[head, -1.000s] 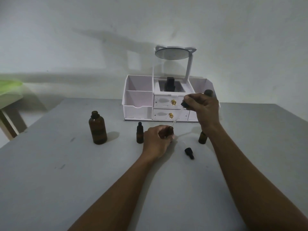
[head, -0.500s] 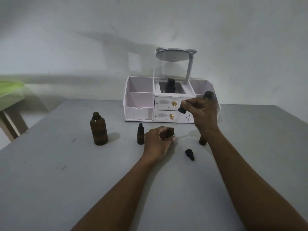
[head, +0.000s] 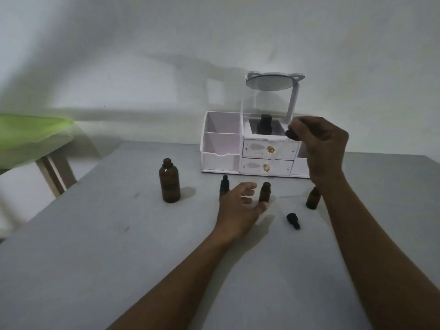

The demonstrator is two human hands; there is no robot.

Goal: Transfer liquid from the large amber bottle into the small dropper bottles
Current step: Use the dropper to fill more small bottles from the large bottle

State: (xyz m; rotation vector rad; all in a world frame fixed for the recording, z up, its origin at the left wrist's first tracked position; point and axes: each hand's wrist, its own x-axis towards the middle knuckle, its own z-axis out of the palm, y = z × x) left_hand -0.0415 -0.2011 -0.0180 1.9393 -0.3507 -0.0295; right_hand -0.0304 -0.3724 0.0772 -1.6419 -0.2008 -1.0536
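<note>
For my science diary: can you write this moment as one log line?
left hand open beside uncapped small bottle | right hand pinches dropper aloft

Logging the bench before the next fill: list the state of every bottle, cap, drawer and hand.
large amber bottle: upright, uncapped.
capped dropper bottle: upright, cap on.
middle small bottle: upright, uncapped, not gripped.
right small bottle: upright, top out of sight.
loose dropper cap: lying on its side.
dropper: held aloft, pinched by right hand.
left hand: open, holding nothing.
organizer drawers: both closed.
</note>
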